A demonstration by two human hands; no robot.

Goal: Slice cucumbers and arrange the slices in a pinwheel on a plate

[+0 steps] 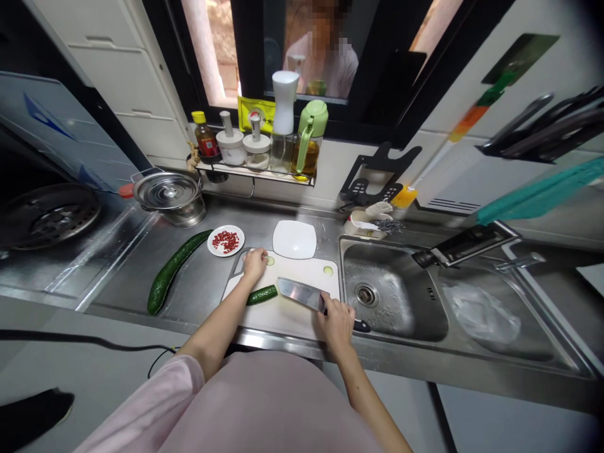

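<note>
My right hand (337, 321) grips the black handle of a kitchen knife (299, 292), whose broad blade lies low over the white cutting board (302, 318) and points left. A short length of cucumber (262, 295) rests on the board, left of the blade tip and partly behind my left forearm. Near the board's upper left corner, the fingers of my left hand (255, 265) are drawn together at the edge of a cucumber slice (270, 260). Another cucumber slice (328, 271) lies at the board's upper right.
A long cucumber (174, 272) and a plate of chopped red pieces (226, 241) are to the left. Behind the board sits a white dish (295, 239). The sink (396, 289) borders the right side; a lidded steel pot (172, 195) stands at back left, below a condiment shelf (255, 171).
</note>
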